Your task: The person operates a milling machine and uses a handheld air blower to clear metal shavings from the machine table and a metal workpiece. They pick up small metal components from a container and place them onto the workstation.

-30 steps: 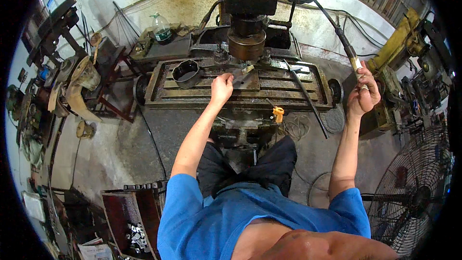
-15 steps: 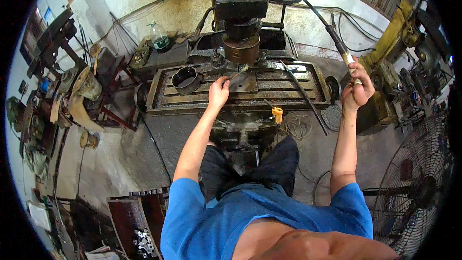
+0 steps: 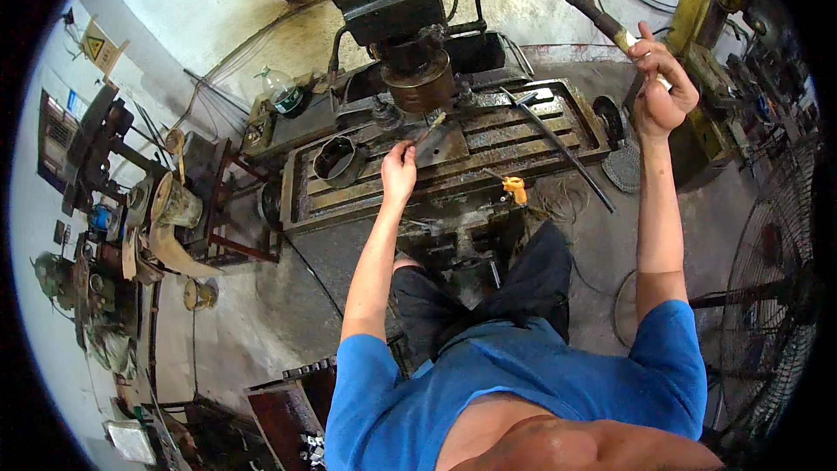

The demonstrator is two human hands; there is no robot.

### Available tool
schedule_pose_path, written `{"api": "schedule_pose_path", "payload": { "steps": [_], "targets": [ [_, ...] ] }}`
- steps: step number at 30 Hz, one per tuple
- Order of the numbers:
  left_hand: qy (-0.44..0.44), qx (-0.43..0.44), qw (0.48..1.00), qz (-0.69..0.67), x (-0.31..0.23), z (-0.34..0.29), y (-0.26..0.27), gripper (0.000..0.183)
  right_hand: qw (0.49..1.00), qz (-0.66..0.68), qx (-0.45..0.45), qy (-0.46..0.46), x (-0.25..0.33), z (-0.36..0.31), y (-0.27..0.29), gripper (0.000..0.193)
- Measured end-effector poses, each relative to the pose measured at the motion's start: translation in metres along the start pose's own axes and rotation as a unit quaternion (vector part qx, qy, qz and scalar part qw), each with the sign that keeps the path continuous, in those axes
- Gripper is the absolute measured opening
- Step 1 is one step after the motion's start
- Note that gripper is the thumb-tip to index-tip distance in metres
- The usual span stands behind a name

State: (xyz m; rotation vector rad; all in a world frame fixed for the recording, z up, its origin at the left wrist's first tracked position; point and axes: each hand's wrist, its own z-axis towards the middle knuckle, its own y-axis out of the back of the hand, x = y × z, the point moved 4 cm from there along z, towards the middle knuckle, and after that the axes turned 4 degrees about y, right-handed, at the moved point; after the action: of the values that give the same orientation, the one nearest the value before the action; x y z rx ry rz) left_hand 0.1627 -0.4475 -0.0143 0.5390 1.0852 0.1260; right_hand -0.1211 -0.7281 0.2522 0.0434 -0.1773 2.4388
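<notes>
My left hand [image 3: 399, 173] pinches a thin brush [image 3: 427, 133] over the machine table. Its pale tip points up and right, close under the round brownish spindle head [image 3: 418, 83]. Below the brush lies a flat metal plate [image 3: 445, 146] on the slotted table [image 3: 384, 194]. Left of that hand stands a dark open pot [image 3: 338, 162], its inside hard to make out. Far to the right, my raised right hand [image 3: 664, 92] holds the pale end of a long dark machine lever [image 3: 586, 7]. One finger sticks up, while the others curl round the end.
A long bar [image 3: 567, 157] lies across the table's right side and juts past its front edge. A yellow-orange tool [image 3: 514, 189] hangs at the front. A large fan [image 3: 758, 296] stands right. A clear bottle [image 3: 281, 92] and a crusted bucket [image 3: 177, 201] are at left.
The whole view has turned and shifted, so the machine appears tilted. My left hand still has the brush near the spindle. On the lever, my right fingers look looser, with one raised.
</notes>
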Motion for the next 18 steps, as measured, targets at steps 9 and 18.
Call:
{"api": "schedule_pose_path", "payload": {
  "steps": [9, 18],
  "targets": [
    [-0.006, -0.030, 0.999, 0.022, -0.029, -0.002, 0.006, 0.026, 0.999, -0.020, 0.015, 0.046, -0.005, 0.030, -0.001, 0.018],
    [0.003, -0.045, 0.999, 0.010, -0.030, 0.007, -0.002, 0.025, 0.992, -0.029, 0.091, 0.088, -0.028, 0.096, 0.024, 0.020]
  ]
}}
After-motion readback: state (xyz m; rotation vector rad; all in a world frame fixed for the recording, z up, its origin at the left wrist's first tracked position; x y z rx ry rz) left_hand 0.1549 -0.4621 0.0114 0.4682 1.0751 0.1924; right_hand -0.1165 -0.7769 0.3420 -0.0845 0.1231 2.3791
